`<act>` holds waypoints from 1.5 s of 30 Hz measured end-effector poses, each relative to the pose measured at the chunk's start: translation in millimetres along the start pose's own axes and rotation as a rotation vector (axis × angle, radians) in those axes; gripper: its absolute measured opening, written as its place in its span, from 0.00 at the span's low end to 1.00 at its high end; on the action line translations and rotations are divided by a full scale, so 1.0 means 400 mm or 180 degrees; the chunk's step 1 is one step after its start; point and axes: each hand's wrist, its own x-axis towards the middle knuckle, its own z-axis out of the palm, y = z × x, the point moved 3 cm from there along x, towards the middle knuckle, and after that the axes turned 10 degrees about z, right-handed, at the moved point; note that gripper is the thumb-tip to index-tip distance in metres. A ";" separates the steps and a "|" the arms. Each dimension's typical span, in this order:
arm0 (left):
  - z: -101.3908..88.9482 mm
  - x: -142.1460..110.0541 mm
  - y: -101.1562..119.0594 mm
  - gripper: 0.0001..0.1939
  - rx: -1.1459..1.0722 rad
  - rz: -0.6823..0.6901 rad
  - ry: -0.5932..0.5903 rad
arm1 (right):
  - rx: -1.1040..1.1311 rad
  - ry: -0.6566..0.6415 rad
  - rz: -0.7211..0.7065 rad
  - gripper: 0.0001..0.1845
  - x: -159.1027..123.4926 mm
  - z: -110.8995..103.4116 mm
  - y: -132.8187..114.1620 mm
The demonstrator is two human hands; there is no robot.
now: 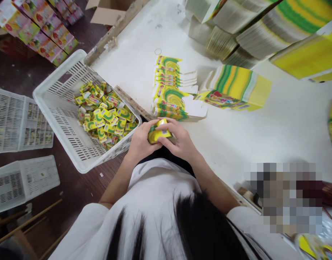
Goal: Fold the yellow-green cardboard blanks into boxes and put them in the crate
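Note:
Between my two hands is a small yellow-and-green carton (158, 134), held at the table's near edge. My left hand (141, 141) wraps round its left side. On its right side, the thumb and fingers of my right hand (179, 140) press against the end with a barcode. Just beyond my hands lies a row of flat yellow-and-green cartons (168, 99), overlapping one another with white flaps to the right. To the left, a white plastic basket (83, 166) holds a heap of small filled-out yellow-and-green cartons (108, 117).
A bundle of flat cartons (233, 88) lies on the white table (263, 141). Bigger stacks (285, 29) stand at the back right. More white baskets (25, 180) sit on the floor at left, with stacked pink-and-green boxes (41, 30) and an open cardboard box (108, 14) behind.

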 end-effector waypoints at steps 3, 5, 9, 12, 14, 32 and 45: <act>0.000 0.001 0.001 0.31 -0.0003 -0.0016 -0.0008 | 0.0007 0.0003 -0.0005 0.11 0.000 0.000 -0.001; -0.002 0.002 0.003 0.30 -0.0009 0.0017 0.0023 | 0.0023 0.0018 -0.0037 0.11 0.001 -0.001 -0.003; -0.004 0.002 0.005 0.29 0.0062 0.0123 0.0109 | 0.0038 0.0027 -0.0084 0.12 0.002 -0.004 -0.006; -0.005 0.001 0.003 0.29 0.0144 0.0175 0.0129 | 0.0039 0.0013 -0.0090 0.12 0.001 -0.004 -0.006; -0.005 0.000 0.003 0.29 0.0173 0.0200 0.0145 | 0.0038 0.0006 -0.0083 0.13 0.000 -0.005 -0.005; -0.006 -0.002 0.014 0.29 0.0336 0.0419 0.0466 | 0.0099 0.0224 -0.0231 0.21 -0.003 -0.019 -0.025; -0.024 -0.009 -0.010 0.29 0.0561 0.0218 0.0399 | 0.0018 0.0290 -0.0283 0.25 -0.011 0.000 -0.029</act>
